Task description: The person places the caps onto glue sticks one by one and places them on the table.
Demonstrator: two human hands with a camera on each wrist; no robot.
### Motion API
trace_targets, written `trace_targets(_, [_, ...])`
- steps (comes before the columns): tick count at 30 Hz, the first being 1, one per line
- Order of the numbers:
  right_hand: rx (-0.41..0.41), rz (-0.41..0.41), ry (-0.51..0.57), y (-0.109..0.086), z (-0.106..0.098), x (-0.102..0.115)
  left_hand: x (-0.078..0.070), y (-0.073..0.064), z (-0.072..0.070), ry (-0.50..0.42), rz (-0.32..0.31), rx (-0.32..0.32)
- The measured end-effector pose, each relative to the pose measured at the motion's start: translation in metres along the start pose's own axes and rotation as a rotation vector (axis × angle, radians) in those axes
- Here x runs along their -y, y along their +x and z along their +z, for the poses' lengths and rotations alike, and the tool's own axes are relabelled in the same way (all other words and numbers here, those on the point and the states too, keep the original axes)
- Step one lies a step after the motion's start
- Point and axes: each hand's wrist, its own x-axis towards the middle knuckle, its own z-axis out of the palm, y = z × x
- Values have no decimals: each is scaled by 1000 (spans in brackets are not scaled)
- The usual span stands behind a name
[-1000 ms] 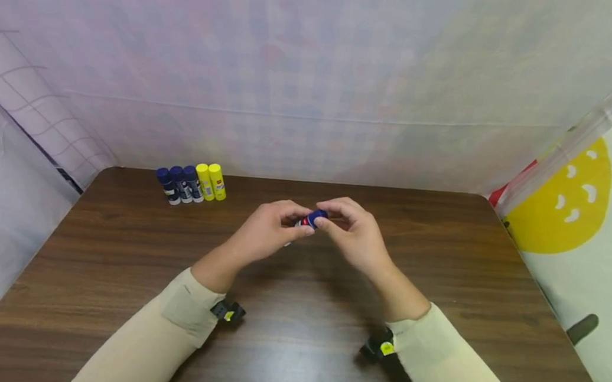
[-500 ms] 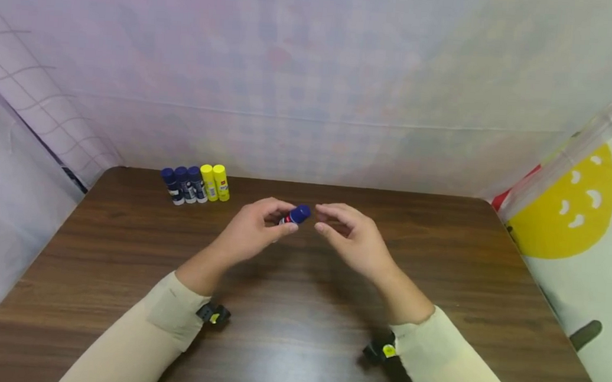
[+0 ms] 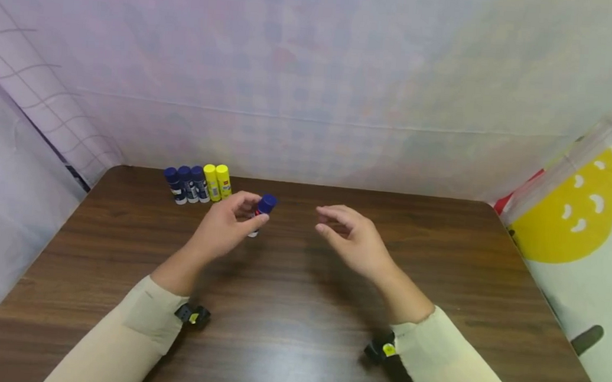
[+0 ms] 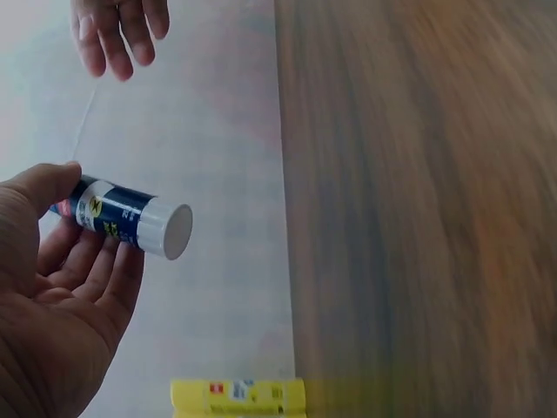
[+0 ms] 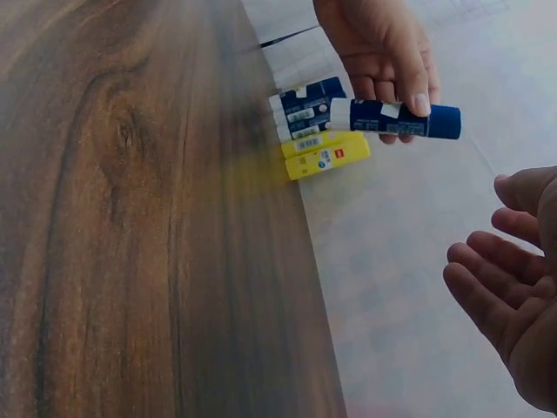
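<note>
A dark blue glue stick (image 4: 113,212) with a white base is pinched between the thumb and fingers of my left hand (image 3: 224,224). Its blue cap (image 3: 268,202) points up and away in the head view, tilted to the right. My right hand (image 3: 356,239) hovers over the middle of the table, its fingers loosely bent and holding nothing. To the left of my left hand, a row of upright glue sticks stands near the back edge: three blue glue sticks (image 3: 188,184) and, at the right end, two yellow glue sticks (image 3: 223,182).
The brown wooden table (image 3: 298,309) reaches back to a pale checked cloth (image 3: 313,85) hanging behind it. More cloth hangs at both sides, the right one with a yellow printed shape (image 3: 571,215). Each wrist wears a small black camera (image 3: 198,315).
My right hand has let go of the glue stick's cap. My left hand has carried the glue stick left, toward the row, and turned it more upright. The right hand stays nearly in place.
</note>
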Motion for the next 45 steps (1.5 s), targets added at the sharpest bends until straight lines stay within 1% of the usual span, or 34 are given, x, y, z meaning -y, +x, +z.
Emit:
trace_targets(4, [13,1,-4,2,4,-2,11,0,-9,-17,-24,-54])
trace_targets(10, [19,-11,-5,5,11,-4,26,0,-26,-4,-58,-126])
trace_targets(16, [6,-32,-18,10,18,-6,40,-2,-44,2,-123,-207])
trace_targets(20, [11,-25,0,13,21,-4,51,-4,-56,18,-161,-271])
trace_targets(24, [23,-8,9,14,24,-2,60,-4,-66,25,-216,-322])
trace_targets(31, [35,1,12,18,30,-4,70,-5,-86,31,-298,-398])
trace_targets(33, [40,-4,15,19,32,-4,72,-5,-91,31,-314,-410])
trace_targets(37, [56,-13,2,22,35,-2,78,-6,-96,35,-355,-410])
trace_targets(40, [73,-21,-12,24,38,-2,86,-6,-98,38,-390,-419])
trace_targets(45, [94,-25,-1,26,45,0,99,-4,-105,22,-418,-452])
